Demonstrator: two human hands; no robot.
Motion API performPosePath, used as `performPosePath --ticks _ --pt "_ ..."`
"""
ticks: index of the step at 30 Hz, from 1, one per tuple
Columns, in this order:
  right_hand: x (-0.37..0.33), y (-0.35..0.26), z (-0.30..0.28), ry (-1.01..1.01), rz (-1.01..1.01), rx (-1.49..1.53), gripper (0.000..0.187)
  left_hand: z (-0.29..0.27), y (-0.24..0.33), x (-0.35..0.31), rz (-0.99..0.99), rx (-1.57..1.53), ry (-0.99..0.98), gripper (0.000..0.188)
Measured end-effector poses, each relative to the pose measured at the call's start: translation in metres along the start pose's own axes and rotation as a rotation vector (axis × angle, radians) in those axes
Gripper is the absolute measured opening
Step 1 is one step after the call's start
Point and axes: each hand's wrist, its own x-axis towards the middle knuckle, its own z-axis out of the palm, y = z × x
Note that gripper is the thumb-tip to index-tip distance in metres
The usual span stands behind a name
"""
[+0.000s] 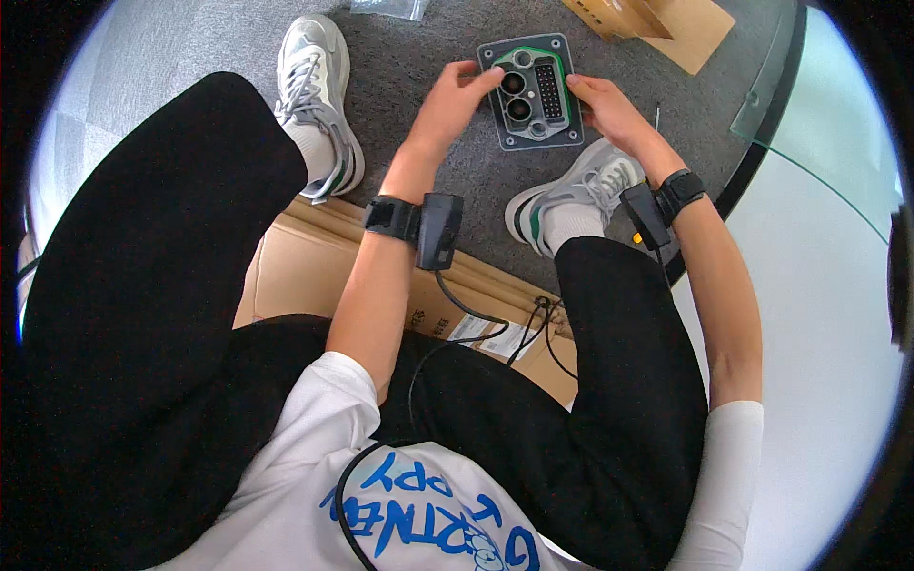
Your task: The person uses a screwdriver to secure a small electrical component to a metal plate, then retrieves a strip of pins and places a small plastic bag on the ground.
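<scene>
A grey metal connector plate is held between my two hands, over the carpet beyond my feet. It has screw holes at its corners, a green seal round the raised middle, two round black sockets and a block of many small contacts. My left hand grips the left edge, thumb on the face near the upper socket. At the right edge, my right hand has its thumb by the green seal. Fingers of both hands are partly hidden behind the plate.
I sit on flat cardboard boxes, my shoes on grey carpet. Top right lies an open cardboard box; a clear plastic bag is at the top. Glass stands right. A black cable trails from my left wrist.
</scene>
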Motion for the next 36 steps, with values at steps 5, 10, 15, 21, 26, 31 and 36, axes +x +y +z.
performPosePath --ticks 5,10,15,21,26,31,36 --pt "-0.001 -0.001 0.014 -0.007 -0.006 0.269 0.037 0.017 0.004 -0.011 0.052 0.110 -0.072 0.094" --pt "0.007 0.001 0.023 0.029 0.040 0.376 0.036 0.029 0.001 -0.012 0.125 0.156 0.008 0.099" --pt "0.009 0.004 0.024 0.068 0.031 0.377 0.033 0.026 0.005 -0.013 0.091 0.139 -0.015 0.099" --pt "-0.002 0.010 0.025 -0.057 -0.001 0.593 0.032 0.018 0.017 -0.013 0.054 0.224 -0.097 0.106" --pt "-0.010 0.003 0.043 -0.088 -0.012 0.650 0.033 0.019 -0.002 -0.002 0.096 0.302 -0.082 0.108" --pt "-0.008 0.009 0.049 -0.050 -0.025 0.667 0.036 0.036 -0.006 -0.012 0.163 0.440 -0.023 0.117" --pt "-0.007 0.013 0.052 -0.009 -0.043 0.640 0.041 0.038 0.003 -0.021 0.117 0.480 -0.015 0.121"
